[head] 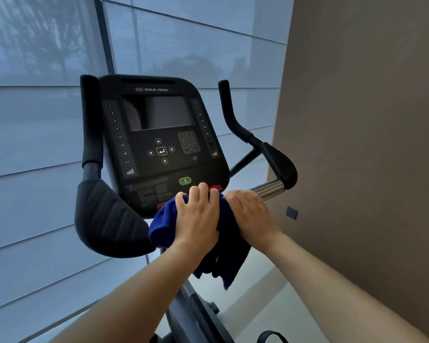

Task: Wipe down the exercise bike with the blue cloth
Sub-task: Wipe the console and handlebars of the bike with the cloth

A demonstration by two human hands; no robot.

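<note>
One exercise bike [181,310] in view and two bare hands on it, both down at the lower edge of the single console [164,144]. The one blue cloth [164,224] is bunched against that bottom edge, its loose end hanging beneath the wrists in front of the bike's post. The left grip [198,214] sits on top of the bunch, its fingers spread and curled over the cloth, the fingertips just below the one green button [185,180] and covering part of the one red button [214,187]. The right grip [253,214] lies just beside it, touching the cloth's right edge where the one shiny metal bar [270,190] comes out; its fingers bend away over the far side, so I cannot tell whether it clasps anything or only rests there. On the console there is one dark screen [159,112], one number keypad [188,142] and four round buttons around an enter key [161,151]. There are two upright handles, left [92,120] and right [227,107], and two padded armrests, left [104,214] and right [280,167]. Pale window blinds [35,194] hang behind, a brown wall [357,120] stands on the right, with one small dark square [291,212] on it.
</note>
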